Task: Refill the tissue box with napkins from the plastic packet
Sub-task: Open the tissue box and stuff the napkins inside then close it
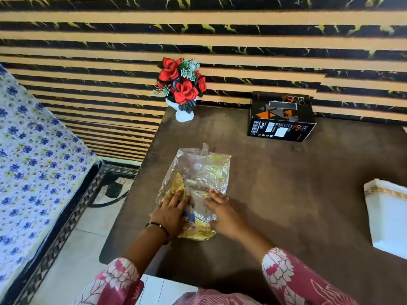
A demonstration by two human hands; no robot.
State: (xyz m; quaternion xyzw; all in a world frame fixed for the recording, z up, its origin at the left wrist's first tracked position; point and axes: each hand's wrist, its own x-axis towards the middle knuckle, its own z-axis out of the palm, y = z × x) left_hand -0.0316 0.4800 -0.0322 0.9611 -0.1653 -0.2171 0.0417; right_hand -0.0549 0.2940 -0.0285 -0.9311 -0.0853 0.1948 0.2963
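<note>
— What's she got nearest to her?

— Both hands are flat on the plastic packet [195, 190], which lies on the dark brown table [286, 194]. The left hand [170, 213] has its fingers spread over the near left part, palm down. The right hand [222, 213] presses the near right edge, fingers stretched out. Neither is gripping; they are just laid on top.

— And the packet itself?

— Crinkled, clear with yellow print, looking flat.

— Anything to the side?

— A white stack of napkins [388, 214] sits at the right edge of the table, well apart from the packet.

— Further back?

— The black tissue box [282, 116] with orange triangles, slot upward, near the striped wall. To its left, a white vase of red roses [181, 89] on the table's far corner.
</note>
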